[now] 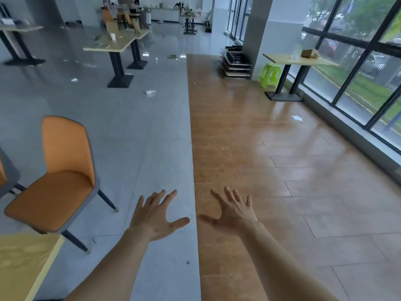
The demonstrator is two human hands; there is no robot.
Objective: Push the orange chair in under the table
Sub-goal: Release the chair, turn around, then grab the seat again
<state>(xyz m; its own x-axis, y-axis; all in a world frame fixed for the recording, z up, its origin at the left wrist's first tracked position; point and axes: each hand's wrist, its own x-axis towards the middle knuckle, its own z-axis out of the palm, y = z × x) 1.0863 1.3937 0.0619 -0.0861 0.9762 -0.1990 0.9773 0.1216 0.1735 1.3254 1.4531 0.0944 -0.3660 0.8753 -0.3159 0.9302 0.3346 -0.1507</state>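
Observation:
An orange chair [56,181] with a grey shell and dark legs stands on the grey floor at the left, its seat facing the light wooden table [23,263] whose corner shows at the bottom left. The seat's front edge sits just past the table's corner. My left hand [155,216] hovers over the floor to the right of the chair, fingers spread, holding nothing. My right hand [233,210] is beside it over the brown floor, also spread and empty. Neither hand touches the chair.
Part of a second chair [6,177] shows at the left edge. More tables [117,45] stand farther back, another table [297,59] with a green stool [271,74] by the windows. Litter [150,92] lies on the floor.

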